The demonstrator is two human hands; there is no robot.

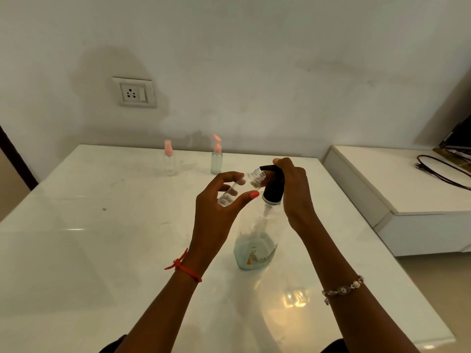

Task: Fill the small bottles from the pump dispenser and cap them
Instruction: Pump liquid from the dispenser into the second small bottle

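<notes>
Clear small plastic bottle (241, 185) tilted, pinched in left hand (216, 215) | right hand (297, 192) curled over black pump head (274, 185)

A glossy white table (102, 250) carries a clear, black-headed pump dispenser (256, 247), upright near its middle, with pale liquid low inside. Near the far edge, well apart from it, stand two small pink-topped bottles: a spray bottle (169, 163) and, to its right, a pump bottle (216, 161).
</notes>
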